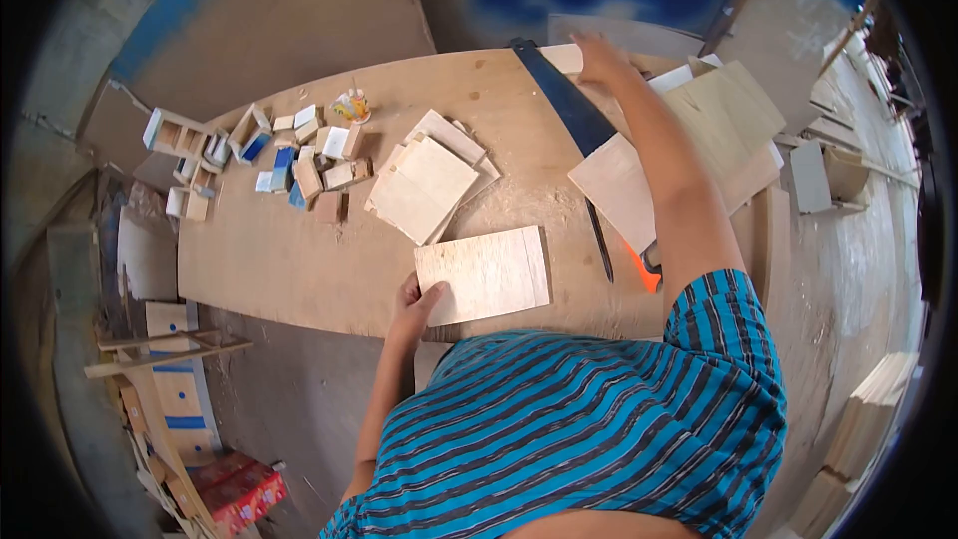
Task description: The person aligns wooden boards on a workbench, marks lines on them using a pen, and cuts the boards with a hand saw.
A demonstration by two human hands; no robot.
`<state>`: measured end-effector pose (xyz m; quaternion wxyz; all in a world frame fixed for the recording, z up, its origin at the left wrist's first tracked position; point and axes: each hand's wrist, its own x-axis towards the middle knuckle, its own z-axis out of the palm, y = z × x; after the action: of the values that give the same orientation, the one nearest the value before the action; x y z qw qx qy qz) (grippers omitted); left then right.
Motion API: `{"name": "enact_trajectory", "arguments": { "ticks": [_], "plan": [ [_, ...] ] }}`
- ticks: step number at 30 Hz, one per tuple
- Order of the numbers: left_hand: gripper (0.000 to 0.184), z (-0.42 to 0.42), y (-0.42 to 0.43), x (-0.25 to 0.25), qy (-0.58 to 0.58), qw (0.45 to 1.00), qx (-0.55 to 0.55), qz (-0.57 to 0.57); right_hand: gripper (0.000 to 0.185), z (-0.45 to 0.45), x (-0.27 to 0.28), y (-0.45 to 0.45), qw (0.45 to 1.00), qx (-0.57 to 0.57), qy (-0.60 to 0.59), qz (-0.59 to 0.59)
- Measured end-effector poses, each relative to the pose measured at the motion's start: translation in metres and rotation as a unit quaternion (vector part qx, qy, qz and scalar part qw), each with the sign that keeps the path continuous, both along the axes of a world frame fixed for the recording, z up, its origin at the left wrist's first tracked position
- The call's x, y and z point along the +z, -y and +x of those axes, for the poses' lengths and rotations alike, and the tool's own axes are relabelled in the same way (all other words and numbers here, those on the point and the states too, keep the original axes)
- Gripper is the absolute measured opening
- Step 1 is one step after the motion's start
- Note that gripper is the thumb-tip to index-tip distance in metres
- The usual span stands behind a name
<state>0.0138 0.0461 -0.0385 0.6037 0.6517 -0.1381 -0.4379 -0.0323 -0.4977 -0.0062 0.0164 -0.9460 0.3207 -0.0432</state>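
My left hand (417, 301) is closed on the near left corner of a thin rectangular wooden board (489, 274), thumb on top, at the table's front edge. Far across the table, my right hand (601, 60) is at a pale wood piece (561, 60); its fingers are blurred, so I cannot tell whether they grip it. Beside that piece lies a handsaw (567, 100) with a dark blade and orange handle. A square wooden panel (614, 185) covers the saw's middle. Between the panel and my board lies a thin black stick-like tool (600, 242).
Several square wooden panels (424, 185) are stacked left of centre. Small wood blocks (307, 178), some blue, cluster further left near a small colourful container (351, 106). Larger panels (726, 110) lie at the right. A red patterned box (239, 494) stands on the floor.
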Motion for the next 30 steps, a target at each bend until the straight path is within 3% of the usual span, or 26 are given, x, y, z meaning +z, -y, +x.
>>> {"name": "enact_trajectory", "arguments": {
  "ticks": [5, 11, 14, 17, 20, 23, 26, 28, 29, 30],
  "plan": [
    [0.037, -0.006, 0.003, 0.01, 0.026, 1.0, 0.007, -0.003, 0.096, 0.02, -0.005, 0.04, 0.987, 0.023, -0.083, 0.138],
    [0.04, -0.007, 0.002, 0.015, -0.002, 1.0, 0.006, -0.003, 0.075, -0.003, 0.03, 0.011, 0.996, 0.069, -0.048, -0.006],
    [0.039, -0.007, 0.003, 0.016, -0.02, 1.0, 0.02, 0.007, 0.055, -0.02, 0.026, 0.011, 0.997, 0.069, 0.024, 0.01],
    [0.038, -0.008, 0.004, 0.02, -0.046, 0.998, 0.036, 0.005, 0.043, -0.035, 0.019, 0.014, 0.989, 0.074, 0.069, 0.106],
    [0.038, -0.002, 0.0, 0.014, -0.079, 0.997, 0.009, 0.005, 0.033, -0.045, 0.018, 0.003, 0.987, 0.033, 0.113, 0.106],
    [0.039, 0.002, -0.002, 0.013, -0.118, 0.993, -0.013, -0.016, 0.026, -0.061, 0.052, -0.044, 0.99, -0.08, 0.118, -0.008],
    [0.042, 0.005, 0.002, 0.021, -0.147, 0.988, -0.031, -0.033, 0.024, -0.086, 0.069, -0.077, 0.972, -0.079, 0.214, 0.058],
    [0.04, 0.007, 0.003, 0.015, -0.195, 0.978, -0.055, -0.053, 0.029, -0.097, 0.032, -0.098, 0.859, 0.002, 0.367, 0.357],
    [0.04, 0.008, 0.003, 0.012, -0.221, 0.971, -0.066, -0.062, 0.036, -0.104, 0.051, -0.145, 0.794, -0.044, 0.355, 0.491],
    [0.039, 0.008, 0.004, 0.01, -0.216, 0.971, -0.093, -0.045, 0.035, -0.108, 0.046, -0.175, 0.749, 0.011, 0.338, 0.569]
  ]
}}
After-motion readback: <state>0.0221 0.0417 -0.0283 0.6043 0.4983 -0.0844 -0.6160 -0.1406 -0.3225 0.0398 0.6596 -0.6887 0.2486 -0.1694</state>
